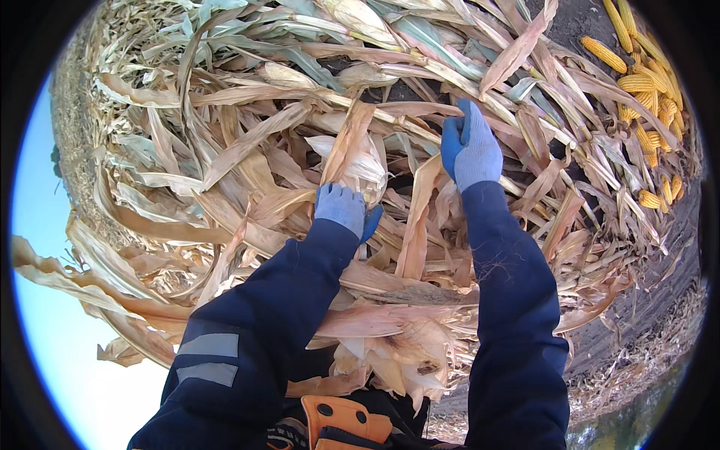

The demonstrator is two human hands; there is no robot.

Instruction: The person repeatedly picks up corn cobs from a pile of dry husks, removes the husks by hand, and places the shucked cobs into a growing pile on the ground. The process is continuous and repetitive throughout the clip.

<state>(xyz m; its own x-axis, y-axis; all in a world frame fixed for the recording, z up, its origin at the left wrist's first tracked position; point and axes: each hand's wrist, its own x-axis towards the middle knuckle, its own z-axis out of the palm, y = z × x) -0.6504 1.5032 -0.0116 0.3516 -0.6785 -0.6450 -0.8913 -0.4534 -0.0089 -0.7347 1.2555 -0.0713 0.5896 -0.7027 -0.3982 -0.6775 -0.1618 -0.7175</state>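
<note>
My left hand [341,210], in a pale blue knitted glove with a darker blue palm, is curled over the lower end of a tan dried corn leaf [350,138]. Right beside its fingers lies a bundle of whitish corn husk [368,166]; whether an ear is inside is hidden. Farther to the right, my right hand [473,149] wears the same kind of glove. Its fingers are bent at a corn stalk [419,130] that runs in behind them, and the grip itself is hidden. A long dry leaf [419,219] hangs just left of that wrist.
Dry corn stalks and leaves [236,129] lie in a thick tangled heap before me. Husked yellow corn ears [647,90] are piled on dark soil [576,25] at the upper right. Loose husks [394,349] lie against my waist, above an orange pouch flap [343,419].
</note>
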